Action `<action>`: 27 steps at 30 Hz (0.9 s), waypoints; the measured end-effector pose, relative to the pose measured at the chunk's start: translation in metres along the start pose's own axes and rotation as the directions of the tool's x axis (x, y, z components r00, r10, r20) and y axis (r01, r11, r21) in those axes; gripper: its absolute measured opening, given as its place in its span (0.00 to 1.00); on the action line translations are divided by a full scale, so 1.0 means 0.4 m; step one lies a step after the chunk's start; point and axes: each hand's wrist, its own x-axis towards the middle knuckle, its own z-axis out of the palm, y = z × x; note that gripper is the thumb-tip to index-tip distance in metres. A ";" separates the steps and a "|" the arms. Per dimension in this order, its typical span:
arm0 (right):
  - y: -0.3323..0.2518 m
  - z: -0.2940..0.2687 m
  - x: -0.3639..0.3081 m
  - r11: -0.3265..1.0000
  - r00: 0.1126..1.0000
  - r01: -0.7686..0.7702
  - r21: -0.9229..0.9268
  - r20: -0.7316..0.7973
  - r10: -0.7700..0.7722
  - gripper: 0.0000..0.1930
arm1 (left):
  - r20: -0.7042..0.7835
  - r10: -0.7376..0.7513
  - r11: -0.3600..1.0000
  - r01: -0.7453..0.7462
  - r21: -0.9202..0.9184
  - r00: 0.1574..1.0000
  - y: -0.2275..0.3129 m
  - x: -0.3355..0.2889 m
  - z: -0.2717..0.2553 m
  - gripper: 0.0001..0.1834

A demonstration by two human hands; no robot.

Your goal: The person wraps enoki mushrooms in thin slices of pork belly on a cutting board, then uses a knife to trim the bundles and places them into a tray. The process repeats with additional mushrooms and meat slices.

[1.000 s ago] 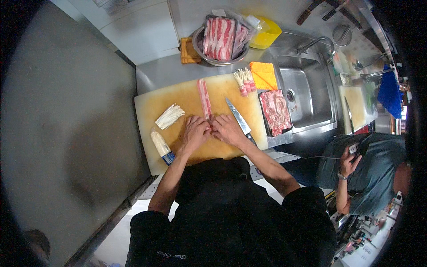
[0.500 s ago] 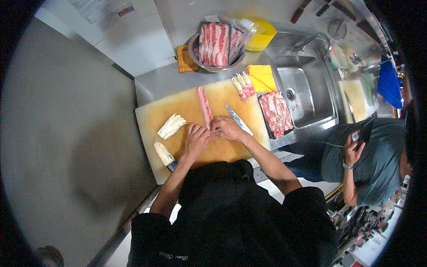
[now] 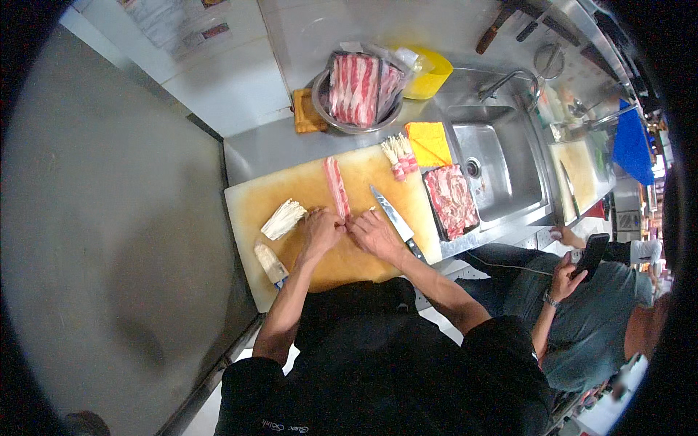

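Note:
A long red-and-white strip of fatty sliced meat (image 3: 335, 185) lies lengthwise on the cutting board (image 3: 251, 190). My left hand (image 3: 324, 231) and my right hand (image 3: 372, 234) meet at its near end, fingers bent and pinching it. Pale tips peek out beyond the right hand's fingers; what lies beneath is mostly hidden. Left of my hands rests a loose bunch of enoki mushrooms (image 3: 283, 219), with a packaged bunch of enoki (image 3: 270, 264) nearer to me. A knife (image 3: 392, 212) lies right of my right hand, its black handle toward me.
Meat-wrapped enoki rolls (image 3: 400, 164) sit at the board's far right, beside a yellow cloth (image 3: 429, 144). A tray of sliced meat (image 3: 451, 200) adjoins the sink (image 3: 502, 171). Behind stand a metal bowl (image 3: 322, 109) holding packed meat and a yellow container (image 3: 429, 76). A person holding a phone (image 3: 592, 254) is at right.
My right hand has turned flatter and lies closer beside the left at the strip's near end. The view has shifted slightly, and the knife's handle now shows. The person's phone appears lower.

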 end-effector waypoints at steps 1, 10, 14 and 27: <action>0.001 -0.001 0.005 1.000 1.000 0.019 -0.016 -0.018 -0.020 0.13 | -0.075 -0.006 0.996 -0.001 -0.087 0.997 -0.007 -0.007 0.007 0.14; 0.106 0.044 0.079 0.912 0.943 -0.207 0.355 0.320 0.090 0.13 | -0.427 0.367 0.930 -0.336 0.149 0.827 -0.013 -0.075 0.036 0.10; 0.135 0.051 0.122 0.859 0.809 -0.397 0.323 0.564 0.162 0.14 | -0.406 0.404 0.915 -0.355 0.193 0.820 -0.022 -0.057 0.058 0.10; 0.049 0.056 0.061 0.894 0.988 -0.055 0.445 -0.102 0.112 0.08 | -0.091 0.195 0.977 -0.201 -0.068 0.977 0.065 -0.001 -0.074 0.20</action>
